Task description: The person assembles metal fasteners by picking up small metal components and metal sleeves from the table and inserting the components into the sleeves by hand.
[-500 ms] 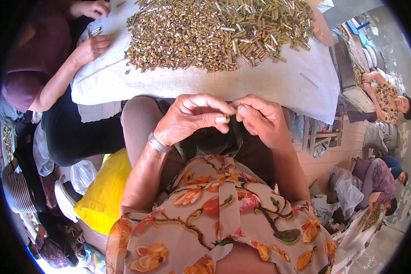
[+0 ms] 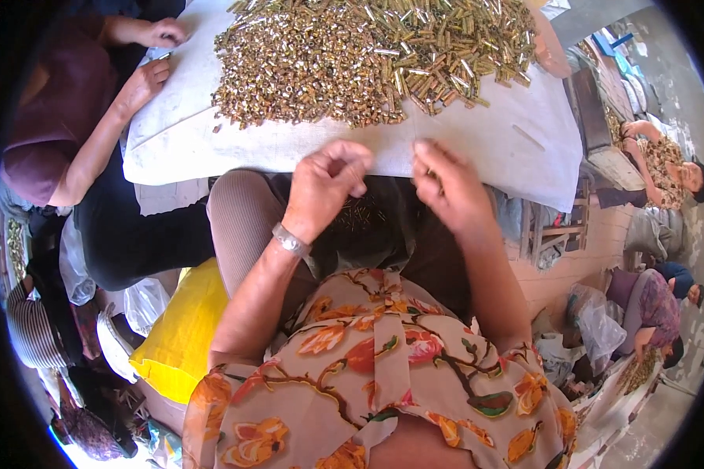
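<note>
On my feed, left hand (image 2: 323,186) and right hand (image 2: 451,187) apart near table (image 2: 266,154) edge, fingers curled, blurred; can't tell if holding anything; many short metal pieces (image 2: 305,78), longer metal pieces (image 2: 457,59) left loose on table; amount done unclear

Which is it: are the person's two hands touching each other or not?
Apart. The head view shows white cloth in the gap between the left hand and the right hand.

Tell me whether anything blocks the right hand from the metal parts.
Nothing visible does: only a strip of white cloth lies between the right hand and the metal parts. The left hand is off to one side.
</note>
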A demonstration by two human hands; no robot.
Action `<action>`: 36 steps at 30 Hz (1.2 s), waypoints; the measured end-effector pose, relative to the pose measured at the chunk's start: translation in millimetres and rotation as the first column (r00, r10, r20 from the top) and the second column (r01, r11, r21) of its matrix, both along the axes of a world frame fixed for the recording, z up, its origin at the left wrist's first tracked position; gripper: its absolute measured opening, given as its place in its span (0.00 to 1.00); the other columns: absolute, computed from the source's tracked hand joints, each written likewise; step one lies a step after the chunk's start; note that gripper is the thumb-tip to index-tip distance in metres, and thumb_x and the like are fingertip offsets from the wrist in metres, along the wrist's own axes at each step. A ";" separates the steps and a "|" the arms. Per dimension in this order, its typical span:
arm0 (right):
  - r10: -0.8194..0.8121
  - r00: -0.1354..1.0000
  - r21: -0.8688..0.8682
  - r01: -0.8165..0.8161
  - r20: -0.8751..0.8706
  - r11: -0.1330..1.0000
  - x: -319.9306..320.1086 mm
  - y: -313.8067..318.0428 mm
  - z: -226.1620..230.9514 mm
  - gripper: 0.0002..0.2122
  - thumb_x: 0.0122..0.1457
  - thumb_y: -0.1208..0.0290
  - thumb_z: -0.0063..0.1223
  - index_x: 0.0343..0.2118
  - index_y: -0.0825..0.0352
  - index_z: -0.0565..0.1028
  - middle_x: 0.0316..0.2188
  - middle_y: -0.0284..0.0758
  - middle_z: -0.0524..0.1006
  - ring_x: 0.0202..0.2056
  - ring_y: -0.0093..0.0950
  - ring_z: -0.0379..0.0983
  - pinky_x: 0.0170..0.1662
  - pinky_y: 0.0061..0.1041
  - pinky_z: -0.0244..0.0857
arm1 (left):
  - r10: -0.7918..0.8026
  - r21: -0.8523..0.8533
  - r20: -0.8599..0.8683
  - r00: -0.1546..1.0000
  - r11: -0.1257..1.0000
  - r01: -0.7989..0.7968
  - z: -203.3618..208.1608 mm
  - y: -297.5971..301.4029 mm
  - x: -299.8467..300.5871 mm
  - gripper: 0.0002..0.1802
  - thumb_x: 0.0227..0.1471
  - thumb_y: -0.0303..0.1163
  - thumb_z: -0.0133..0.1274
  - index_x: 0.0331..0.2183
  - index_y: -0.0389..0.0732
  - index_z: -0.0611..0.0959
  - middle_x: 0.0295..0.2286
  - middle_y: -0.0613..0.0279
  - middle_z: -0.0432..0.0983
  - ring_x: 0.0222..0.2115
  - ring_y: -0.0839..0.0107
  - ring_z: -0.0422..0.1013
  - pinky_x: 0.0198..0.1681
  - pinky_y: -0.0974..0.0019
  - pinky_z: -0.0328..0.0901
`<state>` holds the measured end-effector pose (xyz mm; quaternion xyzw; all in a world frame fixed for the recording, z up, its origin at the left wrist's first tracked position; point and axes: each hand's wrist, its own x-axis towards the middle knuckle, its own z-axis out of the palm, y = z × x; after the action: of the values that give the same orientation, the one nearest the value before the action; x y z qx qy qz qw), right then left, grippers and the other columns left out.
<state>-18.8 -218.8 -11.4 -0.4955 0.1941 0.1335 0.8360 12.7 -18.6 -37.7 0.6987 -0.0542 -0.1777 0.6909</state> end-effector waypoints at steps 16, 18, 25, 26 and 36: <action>0.571 0.819 -0.767 0.402 0.058 -0.499 80.4 -17.2 -32.3 0.07 0.48 0.80 0.50 0.32 0.71 0.73 0.30 0.43 0.75 0.26 0.38 0.77 0.26 0.34 0.71 | -0.084 0.509 0.742 0.666 0.717 -0.476 -14.0 -18.0 37.0 0.06 0.46 0.27 0.56 0.31 0.41 0.80 0.26 0.53 0.74 0.28 0.53 0.72 0.31 0.57 0.68; 0.598 0.801 -0.742 0.415 0.024 -0.526 76.1 -15.4 -31.0 0.07 0.48 0.80 0.49 0.32 0.71 0.73 0.29 0.43 0.75 0.26 0.38 0.77 0.25 0.34 0.71 | -0.062 0.475 0.752 0.656 0.741 -0.474 -12.7 -10.0 29.1 0.07 0.46 0.26 0.56 0.33 0.41 0.81 0.26 0.53 0.74 0.27 0.54 0.73 0.32 0.58 0.68; 0.586 0.789 -0.856 0.423 0.186 -0.298 57.6 -13.3 -22.6 0.07 0.49 0.80 0.52 0.32 0.71 0.72 0.29 0.42 0.73 0.30 0.36 0.77 0.27 0.33 0.71 | 0.056 -0.315 -0.206 0.977 0.941 -0.120 3.4 5.1 5.5 0.10 0.57 0.25 0.50 0.41 0.33 0.76 0.34 0.60 0.75 0.35 0.69 0.76 0.41 0.69 0.73; 0.567 0.764 -0.881 0.454 0.308 -0.133 52.8 -13.2 -20.9 0.08 0.50 0.79 0.53 0.34 0.71 0.72 0.29 0.41 0.74 0.30 0.33 0.77 0.29 0.31 0.71 | 0.058 -0.316 -0.207 0.977 0.941 -0.123 6.2 5.3 2.2 0.10 0.57 0.25 0.50 0.41 0.33 0.76 0.34 0.60 0.75 0.35 0.69 0.76 0.41 0.69 0.73; 0.023 0.871 -0.484 0.250 0.490 0.839 -22.2 31.1 25.3 0.10 0.57 0.77 0.55 0.42 0.69 0.72 0.32 0.30 0.75 0.30 0.15 0.69 0.34 0.15 0.64 | 0.045 -0.472 -0.138 0.989 0.875 -0.106 31.7 -2.5 -22.4 0.09 0.56 0.23 0.51 0.40 0.32 0.76 0.35 0.58 0.77 0.36 0.68 0.76 0.41 0.68 0.72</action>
<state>-41.0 -187.8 13.9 -0.7119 0.0413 -0.1031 0.6934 -9.7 -21.1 -6.0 0.4960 -0.0264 -0.1744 0.8502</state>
